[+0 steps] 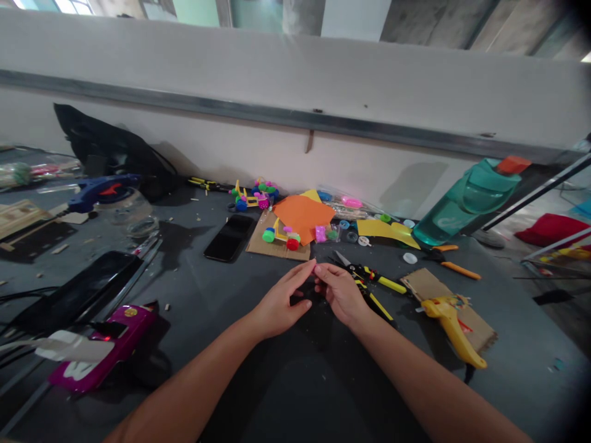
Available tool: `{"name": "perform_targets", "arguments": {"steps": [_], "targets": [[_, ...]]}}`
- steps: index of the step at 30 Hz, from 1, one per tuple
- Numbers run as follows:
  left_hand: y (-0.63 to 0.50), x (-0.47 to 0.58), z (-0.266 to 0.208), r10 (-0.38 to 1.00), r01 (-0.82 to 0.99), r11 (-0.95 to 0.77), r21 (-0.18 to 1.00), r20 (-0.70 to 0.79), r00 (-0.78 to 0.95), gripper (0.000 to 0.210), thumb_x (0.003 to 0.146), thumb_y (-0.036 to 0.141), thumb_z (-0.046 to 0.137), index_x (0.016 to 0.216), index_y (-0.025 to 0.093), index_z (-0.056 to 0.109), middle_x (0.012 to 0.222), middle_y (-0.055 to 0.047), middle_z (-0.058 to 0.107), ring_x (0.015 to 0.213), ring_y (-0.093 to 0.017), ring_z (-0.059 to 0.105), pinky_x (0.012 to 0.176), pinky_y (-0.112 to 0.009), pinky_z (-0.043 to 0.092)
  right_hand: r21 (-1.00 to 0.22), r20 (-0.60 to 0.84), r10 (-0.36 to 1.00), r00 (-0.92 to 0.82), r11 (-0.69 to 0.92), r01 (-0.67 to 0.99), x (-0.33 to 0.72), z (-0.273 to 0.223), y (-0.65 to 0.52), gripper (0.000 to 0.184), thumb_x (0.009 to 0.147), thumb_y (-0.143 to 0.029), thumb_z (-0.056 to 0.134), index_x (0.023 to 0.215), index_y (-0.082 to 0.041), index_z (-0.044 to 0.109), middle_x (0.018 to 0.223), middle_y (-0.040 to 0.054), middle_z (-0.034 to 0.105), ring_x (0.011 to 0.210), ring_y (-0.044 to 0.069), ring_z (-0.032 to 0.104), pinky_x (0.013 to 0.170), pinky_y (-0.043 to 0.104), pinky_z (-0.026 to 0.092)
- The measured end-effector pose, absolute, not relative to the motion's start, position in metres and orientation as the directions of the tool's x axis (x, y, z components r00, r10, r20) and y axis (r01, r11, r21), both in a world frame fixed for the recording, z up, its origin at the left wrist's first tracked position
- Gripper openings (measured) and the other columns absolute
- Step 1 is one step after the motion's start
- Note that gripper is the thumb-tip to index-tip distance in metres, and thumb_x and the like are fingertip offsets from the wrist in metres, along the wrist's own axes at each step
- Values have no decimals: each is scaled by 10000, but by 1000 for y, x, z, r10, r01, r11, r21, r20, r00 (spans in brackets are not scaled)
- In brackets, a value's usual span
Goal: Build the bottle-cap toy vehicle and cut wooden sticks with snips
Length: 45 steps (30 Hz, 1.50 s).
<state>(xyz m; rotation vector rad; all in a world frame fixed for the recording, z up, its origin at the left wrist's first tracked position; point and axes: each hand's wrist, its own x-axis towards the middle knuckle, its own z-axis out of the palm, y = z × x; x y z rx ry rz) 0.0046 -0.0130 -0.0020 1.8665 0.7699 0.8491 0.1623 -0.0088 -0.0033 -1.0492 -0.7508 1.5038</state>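
Observation:
My left hand (284, 299) is over the near middle of the dark table, its fingers stretched forward and its thumb held apart. Its fingertips meet those of my right hand (342, 291), which is closed in a pinch. A tiny pinkish spot shows where the fingertips touch, too small to name. Just right of my right hand lie scissors (344, 261) and yellow-and-black pliers (376, 301). Beyond the hands, a small toy car (281, 236) with green and red pompom wheels stands on cardboard (258, 240), beside orange paper (305, 214).
A phone (229, 237) lies left of the cardboard. On the right are a yellow glue gun (450, 326) on cardboard, orange-handled pliers (455, 261) and a teal bottle (466, 200). A magenta power strip (124, 344) with cables and a blue glue gun (99, 192) occupy the left.

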Motion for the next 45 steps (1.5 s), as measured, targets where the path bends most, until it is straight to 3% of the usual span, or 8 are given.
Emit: {"name": "perform_targets", "arguments": {"steps": [10,18,25,30,37,42,45], "targets": [[-12,5,-2,809,128,-372,919,254,529,749,742,68,504,1391,327,234,1439,-56,284,1210,-230,412,803,-321,525,-892,-213,977,-16,-201,-405,164,-3,-9,209,593,-358,758,692,-190,686,628,-22,596,528,71,435,516,223,351],[-8,1,6,849,222,-437,872,318,423,413,759,148,557,1152,273,562,1219,-55,524,1124,-216,481,798,-350,517,-979,-118,985,-125,-136,-153,162,2,-13,238,648,-411,705,698,-178,695,639,-2,613,488,76,409,478,234,293],[-6,1,5,881,238,-422,875,333,337,149,803,234,558,926,209,637,1096,-72,587,1003,-192,562,684,-277,519,-975,-150,973,-173,-174,-136,163,1,-13,274,666,-448,678,645,-175,687,480,-38,468,457,75,371,454,226,295],[-5,1,4,892,243,-409,880,330,307,141,804,220,551,913,210,641,1081,-63,599,1017,-192,559,713,-283,513,-970,-157,977,-147,-180,-163,164,0,-13,248,674,-413,680,655,-165,681,506,-34,475,462,62,360,434,207,264],[-7,0,5,883,253,-410,876,313,349,316,766,171,580,1077,225,582,1108,-63,576,918,-165,583,639,-252,515,-965,-202,978,-58,-209,-156,163,-2,-11,249,649,-411,699,692,-166,679,485,-50,451,434,54,337,410,204,246],[-6,-1,5,865,305,-478,824,379,330,165,788,211,575,942,210,635,1019,-55,614,945,-171,574,675,-258,507,-966,-179,979,-99,-194,-169,164,-4,-11,300,676,-447,668,630,-152,649,474,-48,436,431,56,343,398,200,253],[-5,-2,5,871,318,-474,821,384,307,155,789,201,573,927,210,643,1002,-53,624,909,-163,584,659,-249,500,-958,-187,975,-117,-207,-198,163,-2,-12,335,701,-472,635,607,-151,647,512,-24,498,447,60,362,392,196,259]]}}
